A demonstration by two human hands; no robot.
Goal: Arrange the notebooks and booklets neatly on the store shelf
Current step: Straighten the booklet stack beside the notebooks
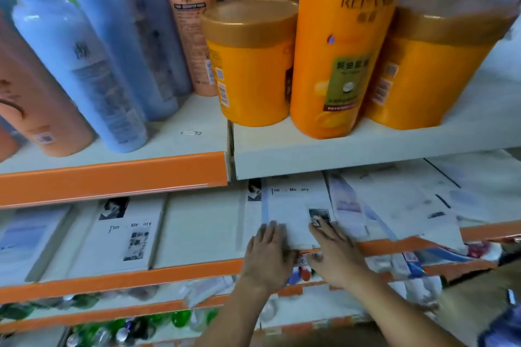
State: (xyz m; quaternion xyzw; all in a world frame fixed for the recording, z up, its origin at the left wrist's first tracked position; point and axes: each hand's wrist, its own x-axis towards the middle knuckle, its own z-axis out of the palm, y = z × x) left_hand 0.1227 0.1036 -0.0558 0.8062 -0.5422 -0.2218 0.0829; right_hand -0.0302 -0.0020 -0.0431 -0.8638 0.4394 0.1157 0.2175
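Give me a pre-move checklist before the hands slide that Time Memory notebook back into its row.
1. Both hands on the notebook: ok. Left hand and right hand lie flat on the near edge of the notebook.
2. Notebook fully on the shelf: not ok. Its near edge overhangs the orange shelf rail.
3. Squared with neighbours: cannot tell, the picture is blurred; the booklets to the right look fanned and skewed.
4. Room behind the notebook: cannot tell, the upper shelf hides the back.
5. Left-hand matching notebook in place: ok, flat behind the rail.
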